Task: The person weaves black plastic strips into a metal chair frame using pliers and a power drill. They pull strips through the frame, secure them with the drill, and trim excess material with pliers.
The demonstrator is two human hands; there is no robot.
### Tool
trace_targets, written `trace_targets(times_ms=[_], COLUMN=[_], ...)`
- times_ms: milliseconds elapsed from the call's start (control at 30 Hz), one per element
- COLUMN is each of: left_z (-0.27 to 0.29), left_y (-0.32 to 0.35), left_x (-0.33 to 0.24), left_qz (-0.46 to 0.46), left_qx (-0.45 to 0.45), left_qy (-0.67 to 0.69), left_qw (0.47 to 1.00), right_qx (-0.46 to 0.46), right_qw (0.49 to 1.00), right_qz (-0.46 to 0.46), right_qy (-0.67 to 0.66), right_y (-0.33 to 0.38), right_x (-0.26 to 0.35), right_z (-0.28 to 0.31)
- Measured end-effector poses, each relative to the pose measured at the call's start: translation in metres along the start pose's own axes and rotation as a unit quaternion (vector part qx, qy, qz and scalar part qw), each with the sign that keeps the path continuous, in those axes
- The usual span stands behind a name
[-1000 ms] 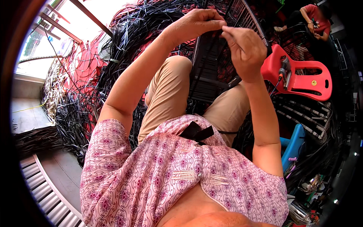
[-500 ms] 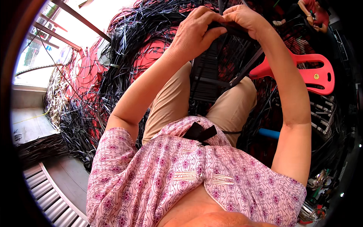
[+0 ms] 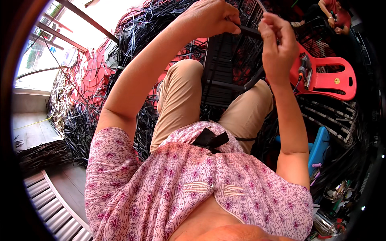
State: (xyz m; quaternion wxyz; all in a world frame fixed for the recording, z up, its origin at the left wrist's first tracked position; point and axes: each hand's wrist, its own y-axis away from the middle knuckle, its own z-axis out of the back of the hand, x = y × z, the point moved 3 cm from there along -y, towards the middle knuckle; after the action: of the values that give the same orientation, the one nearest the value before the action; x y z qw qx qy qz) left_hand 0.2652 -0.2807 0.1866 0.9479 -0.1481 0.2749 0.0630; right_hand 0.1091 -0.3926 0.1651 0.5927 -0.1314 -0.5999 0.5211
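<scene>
A dark slatted frame (image 3: 220, 60), partly woven with black strips, stands between my knees and reaches up past my hands. My left hand (image 3: 215, 18) is at its upper left, fingers curled and thumb tip close to the forefinger beside a dark crossbar (image 3: 250, 32). On the right, my right hand (image 3: 280, 46) is raised off the crossbar's end, with bent fingers drawn toward the thumb. Whatever lies in either pinch is too small or hidden to make out; a thin black strip is possible but does not show clearly.
Heaps of loose black strips (image 3: 138, 48) lie over red material to the left. A red plastic chair (image 3: 327, 76) at the right bears a corded power tool (image 3: 304, 70). A blue plastic object (image 3: 319, 148) is by my right elbow. Another person (image 3: 337, 18) sits at the far right.
My hands, close together over the dark crossbar before, have parted. The left has shifted slightly left and the right has moved right and down, uncovering the power tool on the chair.
</scene>
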Motion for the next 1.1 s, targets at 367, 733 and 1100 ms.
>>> trace_targets(times_ms=[367, 733, 1100], left_z=[-0.008, -0.028, -0.036], left_y=[-0.030, -0.012, -0.002], left_x=[0.037, 0.047, 0.043], left_qz=[-0.055, 0.039, 0.100], left_qx=[0.164, 0.113, 0.056], left_qy=[0.210, 0.404, 0.517], left_qw=[0.962, 0.907, 0.849], right_qx=[0.078, 0.051, 0.123], right_qw=[0.955, 0.940, 0.987], right_qz=[0.212, 0.285, -0.042], right_qy=[0.191, 0.182, 0.091], right_y=[0.054, 0.029, -0.022], right_x=[-0.018, 0.006, -0.008], right_z=[-0.027, -0.022, -0.022])
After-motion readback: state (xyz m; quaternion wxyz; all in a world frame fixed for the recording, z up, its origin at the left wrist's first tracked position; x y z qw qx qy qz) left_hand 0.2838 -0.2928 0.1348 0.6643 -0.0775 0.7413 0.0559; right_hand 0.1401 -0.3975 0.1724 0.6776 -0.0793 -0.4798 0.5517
